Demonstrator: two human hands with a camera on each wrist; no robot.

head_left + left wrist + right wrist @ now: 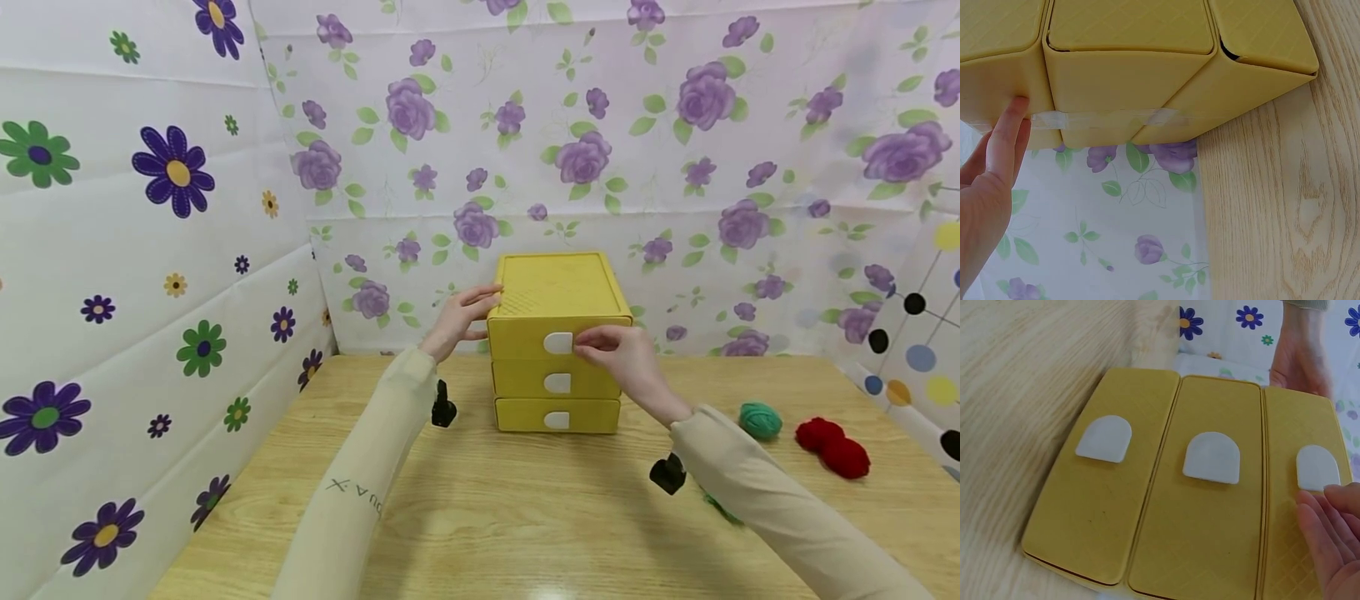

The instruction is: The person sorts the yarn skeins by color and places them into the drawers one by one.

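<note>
A yellow cabinet (566, 286) of three stacked drawers stands against the back cloth, its drawers closed. Each front bears a white rounded handle. My right hand (624, 357) is at the top drawer (517, 339), thumb and fingertips right at the flat edge of its handle (557, 342). In the right wrist view the fingertips show just beside that handle (1317, 467), fingers fairly straight. With its fingers extended, my left hand (463, 321) rests against the cabinet's left side near the top. A fingertip touches the yellow side panel (1129, 81) in the left wrist view.
To the right on the wooden table (480, 517) lie a green yarn ball (761, 421) and two red yarn balls (843, 456). A green strand (722, 506) shows beside the right sleeve. Flowered cloth (420, 192) hangs behind and at the left. Clear tape (1110, 119) runs along the cabinet's side.
</note>
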